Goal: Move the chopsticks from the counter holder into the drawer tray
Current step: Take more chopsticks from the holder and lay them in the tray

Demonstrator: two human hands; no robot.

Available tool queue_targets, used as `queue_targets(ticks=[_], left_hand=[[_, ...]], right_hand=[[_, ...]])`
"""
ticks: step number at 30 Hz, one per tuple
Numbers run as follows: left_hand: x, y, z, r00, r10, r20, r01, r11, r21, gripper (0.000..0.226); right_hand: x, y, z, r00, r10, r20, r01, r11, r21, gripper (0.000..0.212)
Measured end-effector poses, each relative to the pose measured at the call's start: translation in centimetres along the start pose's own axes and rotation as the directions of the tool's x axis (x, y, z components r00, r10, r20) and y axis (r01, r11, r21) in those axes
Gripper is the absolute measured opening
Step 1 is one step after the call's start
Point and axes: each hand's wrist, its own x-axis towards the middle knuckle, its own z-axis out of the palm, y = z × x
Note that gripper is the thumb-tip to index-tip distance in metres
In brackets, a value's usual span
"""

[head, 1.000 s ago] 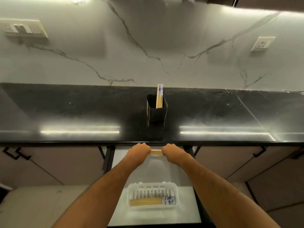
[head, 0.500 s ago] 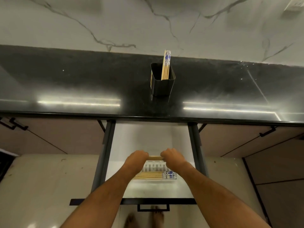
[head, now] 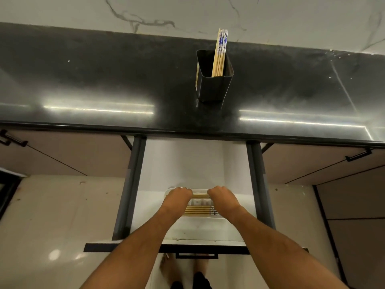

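both hands, left hand [head: 179,196] and right hand [head: 221,196], closed around a chopstick bundle [head: 199,196] over the tray [head: 200,203]. some chopsticks [head: 198,210] already lie in it; more [head: 220,53] wait in the far holder [head: 214,80].

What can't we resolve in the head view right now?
- Ends of the bundle of wooden chopsticks: hidden inside the left hand and right hand.
- White slotted plastic tray: both sides covered by the hands and wrists.
- Count of blue-patterned chopsticks in the black holder: overlapping, lower ends behind its wall.
- Drawer back: under the black counter.
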Motion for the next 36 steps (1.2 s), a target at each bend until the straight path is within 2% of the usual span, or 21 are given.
queue_targets(ticks=[11, 16, 25, 30, 36], left_hand=[[0.8, 0.9, 1.8, 0.997, -0.069, 0.048, 0.074, 0.990, -0.122, 0.026], [1.0, 0.9, 2.6, 0.995, -0.073, 0.071, 0.082, 0.987, -0.138, 0.025], [0.2, 0.0, 3.5, 0.995, -0.081, -0.059, 0.072, 0.988, -0.137, 0.044], [-0.1, 0.0, 4.0, 0.994, -0.091, -0.052, 0.083, 0.986, -0.144, 0.050], [-0.1, 0.4, 4.3, 0.995, -0.084, -0.048, 0.079, 0.990, -0.113, 0.057]], right_hand=[[0.8, -0.1, 2.0, 1.000, 0.007, 0.016, -0.005, 0.995, -0.095, 0.027], [1.0, -0.2, 2.8, 1.000, -0.010, -0.020, 0.008, 0.992, -0.127, 0.026], [0.4, 0.1, 2.7, 0.992, -0.069, -0.106, 0.055, 0.989, -0.135, 0.023], [0.2, 0.0, 3.0, 0.993, -0.071, -0.092, 0.056, 0.985, -0.160, 0.020], [0.2, 0.2, 3.4, 0.992, -0.077, -0.101, 0.064, 0.989, -0.130, 0.032]])
